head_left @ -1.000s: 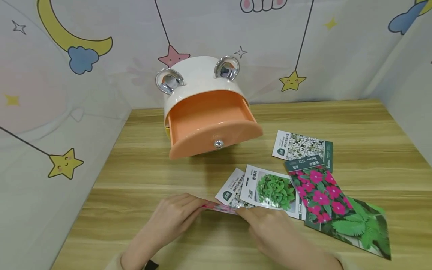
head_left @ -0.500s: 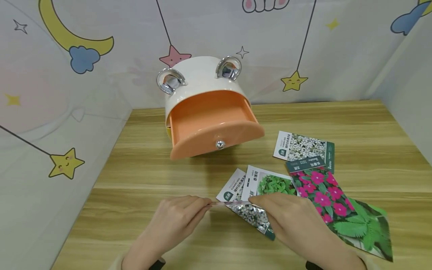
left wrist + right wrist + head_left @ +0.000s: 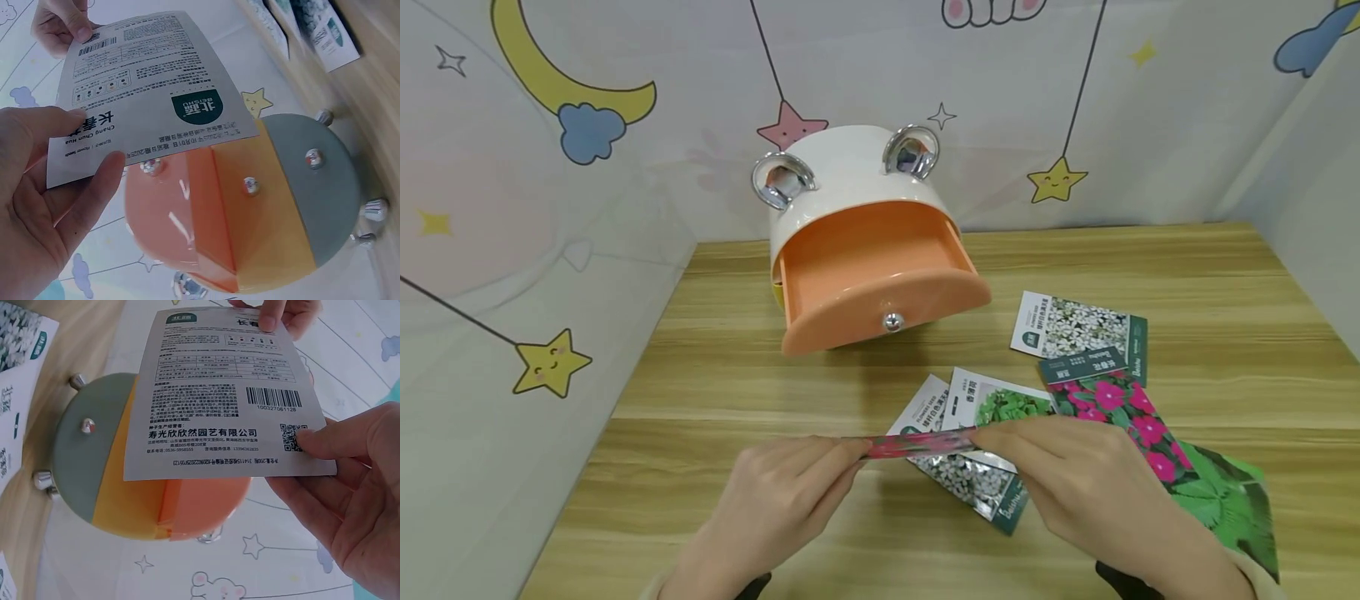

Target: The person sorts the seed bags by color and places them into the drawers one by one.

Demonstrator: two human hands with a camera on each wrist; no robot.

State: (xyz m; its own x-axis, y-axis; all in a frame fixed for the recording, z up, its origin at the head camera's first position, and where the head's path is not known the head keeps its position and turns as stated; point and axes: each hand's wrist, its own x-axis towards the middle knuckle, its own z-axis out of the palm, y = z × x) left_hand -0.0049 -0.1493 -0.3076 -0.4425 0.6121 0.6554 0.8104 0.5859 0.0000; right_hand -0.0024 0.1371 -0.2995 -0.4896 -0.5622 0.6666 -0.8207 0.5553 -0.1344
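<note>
Between my two hands a seed packet (image 3: 917, 444) is held up, nearly edge-on in the head view, with a strip of its pink-flower front showing. Its white printed back (image 3: 150, 94) faces the wrist cameras. My left hand (image 3: 778, 500) pinches one end between thumb and fingers. The other end is pinched by my right hand (image 3: 1097, 483), thumb by the QR code. Below and beyond lie a white-flower seed packet (image 3: 973, 483) and a green-leaf seed packet (image 3: 1007, 406), partly covered by the held packet and right hand.
A white drawer box (image 3: 857, 167) with silver ears stands behind, its orange top drawer (image 3: 865, 250) pulled out. Its yellow drawer (image 3: 269, 212) and grey-green drawer (image 3: 319, 181) are closed. To the right lie another pink-flower packet (image 3: 1150, 429), a large green-leaf packet (image 3: 1232, 492) and a white-flower packet (image 3: 1090, 329).
Both hands have lifted the held packet slightly, and the right hand has moved to the right. The packet's tilt has changed. More of the white-flower packet underneath now shows.
</note>
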